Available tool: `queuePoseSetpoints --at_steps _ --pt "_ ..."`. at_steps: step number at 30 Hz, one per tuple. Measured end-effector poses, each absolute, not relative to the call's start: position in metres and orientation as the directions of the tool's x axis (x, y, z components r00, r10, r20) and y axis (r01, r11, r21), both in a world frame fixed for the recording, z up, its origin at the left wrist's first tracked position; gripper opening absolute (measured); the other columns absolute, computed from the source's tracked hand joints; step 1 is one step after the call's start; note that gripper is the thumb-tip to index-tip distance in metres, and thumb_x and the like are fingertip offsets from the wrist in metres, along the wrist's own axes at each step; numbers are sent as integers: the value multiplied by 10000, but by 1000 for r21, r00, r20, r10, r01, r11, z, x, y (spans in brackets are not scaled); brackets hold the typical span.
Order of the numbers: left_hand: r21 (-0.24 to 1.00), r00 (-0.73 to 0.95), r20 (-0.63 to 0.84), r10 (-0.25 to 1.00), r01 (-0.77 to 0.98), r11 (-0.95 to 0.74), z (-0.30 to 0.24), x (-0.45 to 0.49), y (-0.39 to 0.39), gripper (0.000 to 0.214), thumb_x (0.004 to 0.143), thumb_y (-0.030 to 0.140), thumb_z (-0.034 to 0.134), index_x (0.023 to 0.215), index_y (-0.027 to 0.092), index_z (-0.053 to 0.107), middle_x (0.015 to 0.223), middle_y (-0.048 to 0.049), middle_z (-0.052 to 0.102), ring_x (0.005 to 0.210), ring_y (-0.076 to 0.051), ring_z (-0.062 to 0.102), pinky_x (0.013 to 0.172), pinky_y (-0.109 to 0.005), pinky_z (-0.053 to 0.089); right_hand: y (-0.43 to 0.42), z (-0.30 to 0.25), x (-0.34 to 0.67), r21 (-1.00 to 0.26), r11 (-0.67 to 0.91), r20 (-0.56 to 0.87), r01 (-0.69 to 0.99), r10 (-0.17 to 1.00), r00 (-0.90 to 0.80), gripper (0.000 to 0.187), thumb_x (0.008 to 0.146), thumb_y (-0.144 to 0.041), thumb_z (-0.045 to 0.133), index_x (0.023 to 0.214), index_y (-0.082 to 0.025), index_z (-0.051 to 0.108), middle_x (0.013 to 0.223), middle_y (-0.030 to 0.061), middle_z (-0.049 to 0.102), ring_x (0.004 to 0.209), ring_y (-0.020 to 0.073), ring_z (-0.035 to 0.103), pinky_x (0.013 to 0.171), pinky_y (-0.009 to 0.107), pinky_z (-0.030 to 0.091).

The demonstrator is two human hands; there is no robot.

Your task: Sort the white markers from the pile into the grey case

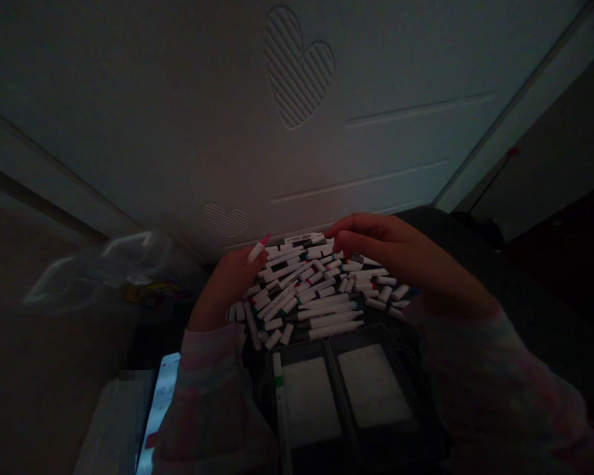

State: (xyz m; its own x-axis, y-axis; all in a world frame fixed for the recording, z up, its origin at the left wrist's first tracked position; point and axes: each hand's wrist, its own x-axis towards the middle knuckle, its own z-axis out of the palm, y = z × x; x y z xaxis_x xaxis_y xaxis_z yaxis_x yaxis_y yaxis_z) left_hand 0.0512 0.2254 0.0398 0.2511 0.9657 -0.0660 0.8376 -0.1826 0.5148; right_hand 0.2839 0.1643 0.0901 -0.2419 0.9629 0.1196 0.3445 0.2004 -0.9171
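A dense pile of white markers and loose marker caps lies in front of me, some with coloured bands. At the pile's left edge my left hand is closed around a white marker with a pink end, which sticks up past the fingers. My right hand reaches over the far right of the pile, palm down. Its fingers are slightly bent and apart, and I see nothing held in them. Fingertips are close to the markers there; whether they touch is unclear in the dim light.
Nearest me is a dark case with two pale panels; one green-banded marker lies along its left side. A lit phone is at lower left, with a clear plastic holder beyond it. A white panel with hearts rises behind.
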Motion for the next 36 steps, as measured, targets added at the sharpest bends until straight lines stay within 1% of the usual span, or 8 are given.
queuePoseSetpoints --at_steps 4,8,10,13,18,25,28,36 --pt "729 19 73 997 681 -67 52 47 219 291 715 417 497 731 155 625 598 0 572 551 -131 504 464 -216 359 169 86 282 -869 215 68 446 944 -322 209 812 -307 442 859 -179 600 814 8 617 765 135 562 682 255 418" --pt "980 -142 93 986 189 -65 61 48 215 193 663 333 571 741 160 607 531 44 459 416 -59 375 349 -156 252 177 71 274 -727 345 28 593 879 -477 201 810 -236 411 875 -164 587 842 31 622 755 142 552 685 254 393" --pt "994 -149 91 985 -46 -99 67 48 212 155 650 300 581 715 160 594 521 52 437 384 -42 335 314 -144 208 181 60 267 -625 387 -25 678 858 -513 216 811 -221 391 884 -165 586 845 50 631 754 158 554 676 262 380" --pt "967 -131 102 986 -219 -129 75 45 209 107 654 257 567 682 157 592 503 47 438 371 -40 333 294 -145 203 186 42 256 -512 394 -119 763 848 -517 240 817 -204 355 903 -168 576 852 74 643 762 174 566 648 260 369" --pt "945 -141 135 981 -278 -170 80 38 205 102 703 197 507 669 163 597 504 39 438 389 -45 351 300 -146 216 191 18 244 -430 384 -166 817 856 -490 249 810 -166 333 922 -131 553 892 128 638 784 203 575 634 271 366" --pt "945 -143 163 976 -263 -197 80 41 205 107 714 197 496 676 168 591 513 39 427 392 -47 344 314 -159 210 193 19 244 -669 372 -129 644 795 -593 215 812 -197 367 920 -148 547 909 75 626 817 165 555 718 262 396" --pt "952 -150 153 977 -243 -186 81 41 204 102 721 206 506 671 172 588 520 37 426 397 -46 348 323 -165 203 195 23 250 -707 329 -122 626 815 -567 220 814 -190 360 923 -158 548 904 53 628 816 151 558 728 257 400" --pt "951 -138 160 977 -242 -190 80 42 204 105 709 221 514 655 183 595 514 33 428 400 -53 334 326 -174 191 203 24 263 -482 264 -121 835 924 -362 259 812 -171 348 914 -147 586 964 99 640 873 183 566 736 257 382"
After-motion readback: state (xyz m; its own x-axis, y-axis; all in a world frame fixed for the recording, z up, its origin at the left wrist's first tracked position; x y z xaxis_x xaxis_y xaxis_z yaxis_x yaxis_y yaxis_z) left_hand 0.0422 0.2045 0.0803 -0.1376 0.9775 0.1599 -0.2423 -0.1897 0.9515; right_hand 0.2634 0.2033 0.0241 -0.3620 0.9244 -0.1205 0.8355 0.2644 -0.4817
